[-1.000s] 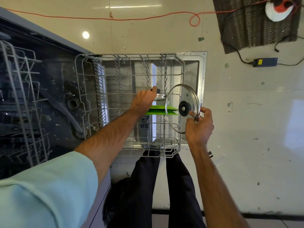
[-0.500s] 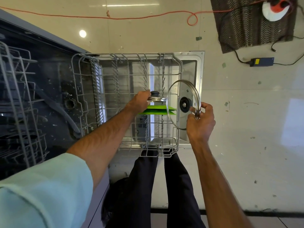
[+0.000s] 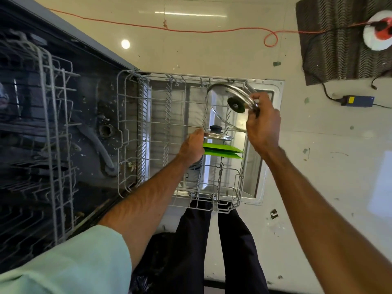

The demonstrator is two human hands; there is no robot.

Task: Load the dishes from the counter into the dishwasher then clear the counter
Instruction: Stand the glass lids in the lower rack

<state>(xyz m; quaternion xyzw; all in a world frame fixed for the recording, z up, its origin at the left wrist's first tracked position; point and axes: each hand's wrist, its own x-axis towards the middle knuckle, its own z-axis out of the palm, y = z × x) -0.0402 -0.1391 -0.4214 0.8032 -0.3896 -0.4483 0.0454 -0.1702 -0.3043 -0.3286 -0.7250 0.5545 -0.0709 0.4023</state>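
The right hand (image 3: 263, 124) has its fingers (image 3: 262, 100) clamped on the rim of the big glass lid (image 3: 220, 96); this lid stands on its edge, tilted, over the far right corner of the bottom rack (image 3: 182, 75); its black knob (image 3: 235, 105) faces the person. The left hand (image 3: 192, 148) grips the small lid (image 3: 217, 136) by its left edge; that lid stands in the rack, top pointing away, wide side running left to right, just beside two green plates (image 3: 222, 151).

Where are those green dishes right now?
The green dishes sit mid-frame in the head view, in the pulled-out rack, beside the small lid, by the left hand.
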